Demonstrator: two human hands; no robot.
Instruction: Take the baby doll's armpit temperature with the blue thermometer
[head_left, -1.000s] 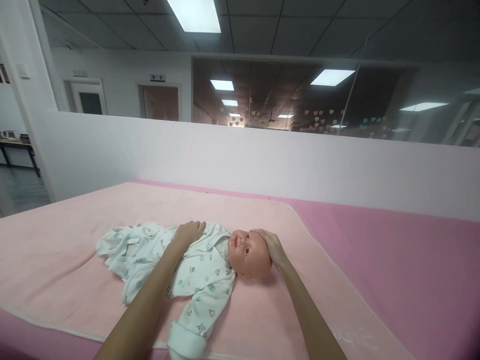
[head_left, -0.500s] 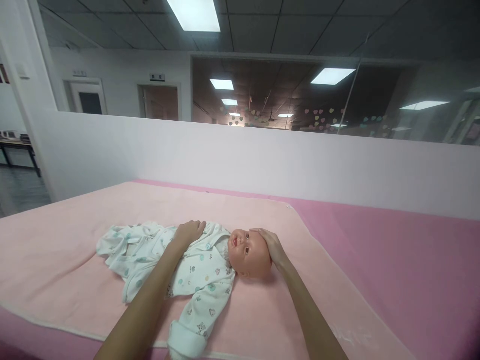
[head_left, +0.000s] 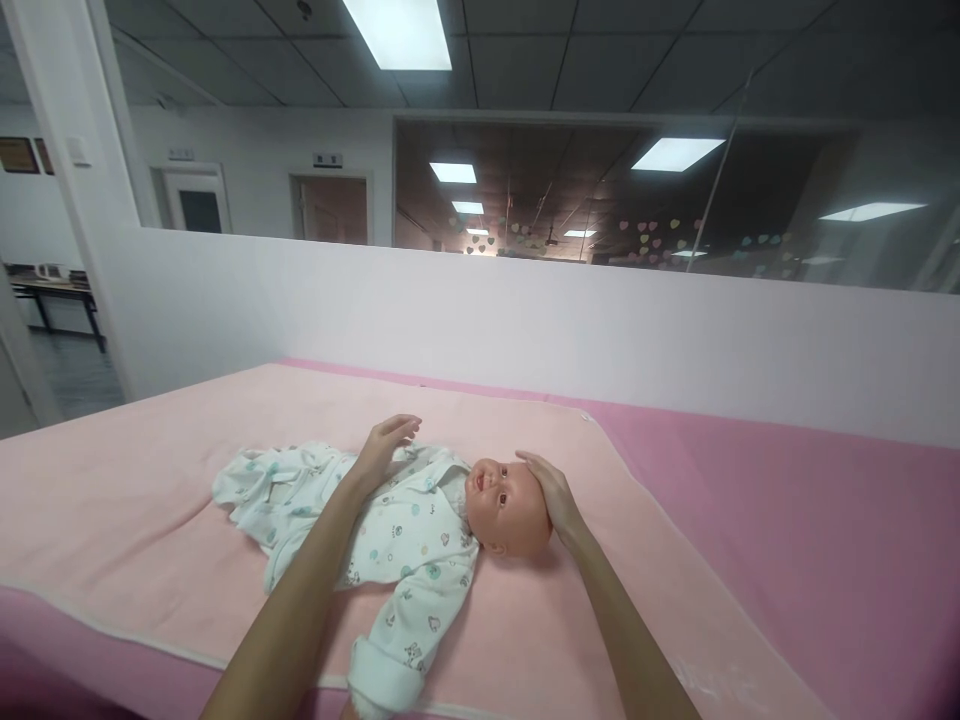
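Note:
A baby doll (head_left: 511, 508) lies on its back across a pale pink blanket (head_left: 570, 620), its head to the right. It wears a white outfit (head_left: 409, 540) with small green and grey prints; one sleeve with a folded cuff stretches toward me. Over the far side of the doll's chest is my left hand (head_left: 388, 447), fingers extended and slightly raised, holding nothing. My right hand (head_left: 553, 495) rests with outstretched fingers against the top of the doll's head, without gripping it. My left forearm covers part of the doll's belly and legs.
Beneath the blanket a darker pink mat (head_left: 810, 500) shows at the right and along the front edge. A white low wall (head_left: 525, 315) with glass above stands behind it. Far left, a table (head_left: 56, 288) stands in another area.
My left hand has lifted off the doll's chest, its fingers rising and straightening. My right hand stays at the head. The view has shifted slightly to the left.

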